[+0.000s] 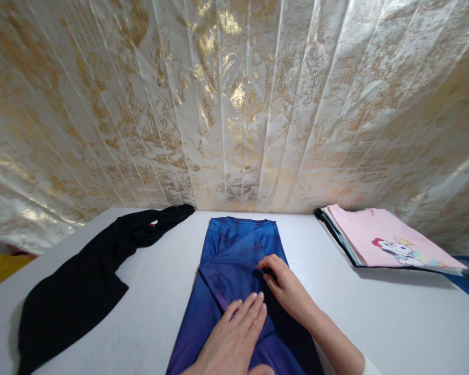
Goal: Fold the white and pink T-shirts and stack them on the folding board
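A blue and purple shirt (238, 245) lies in a long, narrow shape on the white table, its neckline at the far end. One sleeve is laid diagonally across its upper part. My left hand (238, 328) rests flat on the fabric with its fingers stretched out. Farther up and to the right, my right hand (281, 284) touches the folded sleeve near its right edge, fingers curved and thumb apart from them. Whether it pinches any cloth is hard to see. Dark fabric shows beneath my right hand.
A black garment (78, 281) lies loosely along the left side of the white table (152, 312). At the right is a stack of folded shirts, a pink shirt (394, 239) with a cartoon dog on top. A shiny gold-and-silver curtain (234, 104) hangs behind the table.
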Action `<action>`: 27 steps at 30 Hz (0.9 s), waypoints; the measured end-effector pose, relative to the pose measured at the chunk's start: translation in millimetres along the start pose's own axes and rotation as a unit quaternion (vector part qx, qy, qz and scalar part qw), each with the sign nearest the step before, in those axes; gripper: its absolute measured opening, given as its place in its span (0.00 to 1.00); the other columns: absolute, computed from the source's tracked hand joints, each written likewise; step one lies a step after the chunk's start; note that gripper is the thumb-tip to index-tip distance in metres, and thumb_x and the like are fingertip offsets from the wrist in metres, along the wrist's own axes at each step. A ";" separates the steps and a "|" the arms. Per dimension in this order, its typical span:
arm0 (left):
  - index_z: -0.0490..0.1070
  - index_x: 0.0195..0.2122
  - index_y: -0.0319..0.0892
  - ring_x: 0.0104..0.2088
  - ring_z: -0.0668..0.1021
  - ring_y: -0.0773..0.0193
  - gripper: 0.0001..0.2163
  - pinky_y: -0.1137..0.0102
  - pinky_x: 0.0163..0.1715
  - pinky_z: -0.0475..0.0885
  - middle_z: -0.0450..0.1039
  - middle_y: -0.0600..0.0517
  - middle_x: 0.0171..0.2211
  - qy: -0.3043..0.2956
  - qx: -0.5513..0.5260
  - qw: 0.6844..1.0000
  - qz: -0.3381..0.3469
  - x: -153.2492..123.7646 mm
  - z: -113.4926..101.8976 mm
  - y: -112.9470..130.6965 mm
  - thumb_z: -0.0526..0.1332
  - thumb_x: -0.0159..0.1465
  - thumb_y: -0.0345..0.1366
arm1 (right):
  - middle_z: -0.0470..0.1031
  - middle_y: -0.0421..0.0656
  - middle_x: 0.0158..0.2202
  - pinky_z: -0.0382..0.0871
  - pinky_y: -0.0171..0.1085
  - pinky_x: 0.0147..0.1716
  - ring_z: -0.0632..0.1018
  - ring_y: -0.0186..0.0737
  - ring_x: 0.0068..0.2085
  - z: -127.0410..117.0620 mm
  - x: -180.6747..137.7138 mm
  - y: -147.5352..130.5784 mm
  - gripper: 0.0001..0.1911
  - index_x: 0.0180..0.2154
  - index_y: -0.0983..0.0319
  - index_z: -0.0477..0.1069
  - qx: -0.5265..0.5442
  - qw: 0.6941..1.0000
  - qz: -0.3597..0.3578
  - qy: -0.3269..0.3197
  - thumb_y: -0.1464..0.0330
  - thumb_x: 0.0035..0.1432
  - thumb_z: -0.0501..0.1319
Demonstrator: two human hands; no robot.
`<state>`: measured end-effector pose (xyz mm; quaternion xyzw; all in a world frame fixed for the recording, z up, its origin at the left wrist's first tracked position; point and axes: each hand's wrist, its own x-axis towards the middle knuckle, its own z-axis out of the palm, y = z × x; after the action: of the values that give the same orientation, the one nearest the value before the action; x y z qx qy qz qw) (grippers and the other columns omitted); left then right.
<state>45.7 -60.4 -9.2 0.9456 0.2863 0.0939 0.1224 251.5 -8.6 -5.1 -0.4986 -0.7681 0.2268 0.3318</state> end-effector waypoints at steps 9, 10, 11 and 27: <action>0.48 0.68 0.46 0.67 0.55 0.58 0.24 0.57 0.62 0.58 0.46 0.49 0.69 0.051 0.068 0.987 -0.138 -20.6 -27.5 -50.0 0.47 0.73 0.39 | 0.66 0.53 0.58 0.66 0.50 0.56 0.69 0.47 0.58 19.8 -20.0 -34.4 0.19 0.55 0.61 0.61 -0.096 0.995 -0.037 0.006 0.73 0.63 0.50; 0.50 0.68 0.45 0.67 0.55 0.57 0.23 0.57 0.62 0.59 0.48 0.49 0.68 0.052 0.078 0.984 -0.150 -23.3 -24.3 -58.2 0.48 0.72 0.40 | 0.62 0.53 0.62 0.65 0.51 0.57 0.66 0.47 0.61 26.4 -23.0 -37.7 0.21 0.58 0.62 0.59 -0.110 0.993 -0.034 -0.014 0.71 0.64 0.50; 0.51 0.67 0.45 0.67 0.56 0.57 0.24 0.57 0.62 0.59 0.49 0.48 0.68 0.054 0.087 0.982 -0.159 -25.7 -20.6 -65.2 0.49 0.72 0.42 | 0.59 0.53 0.65 0.63 0.52 0.59 0.62 0.48 0.64 32.7 -25.5 -39.7 0.24 0.61 0.62 0.57 -0.128 0.991 -0.031 -0.040 0.69 0.64 0.52; 0.52 0.67 0.43 0.68 0.52 0.60 0.24 0.60 0.64 0.51 0.47 0.47 0.69 0.042 0.066 0.973 -0.219 -19.3 -26.1 -80.5 0.44 0.73 0.46 | 0.54 0.43 0.68 0.51 0.48 0.64 0.52 0.39 0.69 22.9 6.4 -5.1 0.24 0.63 0.55 0.59 -0.193 0.978 0.042 -0.067 0.58 0.70 0.44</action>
<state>-18.2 -1.7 -9.4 0.8614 0.4965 0.0852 0.0648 229.7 -5.2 -15.3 -0.5688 -0.7962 0.1207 0.1673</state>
